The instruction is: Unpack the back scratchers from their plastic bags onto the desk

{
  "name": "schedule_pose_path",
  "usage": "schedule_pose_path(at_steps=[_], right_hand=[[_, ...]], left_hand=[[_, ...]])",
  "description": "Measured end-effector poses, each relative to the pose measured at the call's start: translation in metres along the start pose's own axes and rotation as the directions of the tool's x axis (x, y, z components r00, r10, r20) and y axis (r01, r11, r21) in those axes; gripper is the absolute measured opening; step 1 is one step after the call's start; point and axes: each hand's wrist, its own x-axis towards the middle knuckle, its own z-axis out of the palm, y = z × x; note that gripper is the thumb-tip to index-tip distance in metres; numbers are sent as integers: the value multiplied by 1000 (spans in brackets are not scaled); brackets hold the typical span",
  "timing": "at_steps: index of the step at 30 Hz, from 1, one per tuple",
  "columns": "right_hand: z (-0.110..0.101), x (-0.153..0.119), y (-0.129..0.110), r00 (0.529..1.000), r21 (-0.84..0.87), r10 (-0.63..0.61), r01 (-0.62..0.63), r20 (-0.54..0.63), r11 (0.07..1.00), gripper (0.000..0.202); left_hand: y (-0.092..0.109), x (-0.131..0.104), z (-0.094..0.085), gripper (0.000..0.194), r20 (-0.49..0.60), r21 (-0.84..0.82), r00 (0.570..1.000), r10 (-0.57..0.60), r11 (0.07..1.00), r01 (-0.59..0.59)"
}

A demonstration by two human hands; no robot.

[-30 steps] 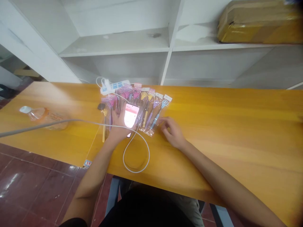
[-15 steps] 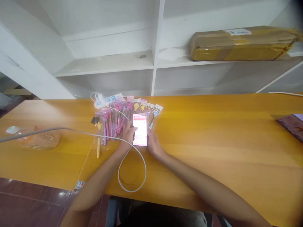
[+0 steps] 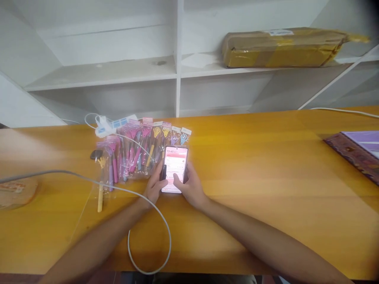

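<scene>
A lit phone (image 3: 174,167) is held upright between both hands over the wooden table (image 3: 251,165). My left hand (image 3: 154,184) grips its left edge, the thumb at the lower left of the screen. On the right edge is my right hand (image 3: 192,185), its thumb over the lower screen. Plastic-wrapped sticks with small hand-shaped heads lie in a row behind and left of the phone, mostly pink (image 3: 136,156) and purple. A yellow one (image 3: 100,189) lies at the row's left end.
A grey cable (image 3: 168,236) loops in front of my left forearm. Behind the sticks lies a white power strip (image 3: 114,125). A black object (image 3: 96,154) is at the left. The shelf holds a taped brown package (image 3: 278,49). A purple-and-brown item (image 3: 359,148) lies at the right.
The view has shifted, so the table items appear further left. My right thumb has moved onto the phone screen, and my left thumb sits lower at its edge.
</scene>
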Motion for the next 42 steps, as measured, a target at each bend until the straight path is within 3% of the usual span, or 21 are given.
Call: schedule_pose_path(at_steps=[2, 4, 8, 10, 14, 18, 24, 34, 42], right_hand=[[0, -2, -4, 999, 23, -24, 23, 29, 999, 50], [-2, -3, -7, 999, 21, -35, 34, 41, 999, 54], [-11, -2, -4, 996, 63, -27, 21, 86, 998, 54], [-16, -1, 0, 993, 127, -36, 22, 114, 992, 51], [-21, 3, 6, 993, 176, -19, -1, 114, 984, 46], [-20, 5, 5, 998, 145, 50, -54, 34, 988, 39], [-15, 8, -1, 990, 101, 127, -121, -55, 987, 48], [-19, 10, 6, 992, 231, 123, -122, 12, 965, 53], [-17, 12, 8, 996, 284, 79, -86, 36, 955, 44]], left_hand=[[9, -3, 3, 87, 121, -331, 992, -43, 940, 81], [18, -4, 5, 97, 206, -533, 974, -95, 824, 193], [34, -5, 3, 99, 382, -593, 892, -243, 676, 438], [37, -5, 1, 98, 439, -588, 856, -271, 634, 502], [35, -4, -1, 99, 429, -620, 866, -257, 613, 489], [33, -4, 0, 99, 420, -623, 867, -267, 610, 490], [33, -2, 0, 102, 441, -608, 858, -261, 616, 500], [45, 2, 0, 108, 412, -588, 834, -366, 593, 550], [37, 1, -2, 102, 456, -620, 841, -292, 573, 536]])
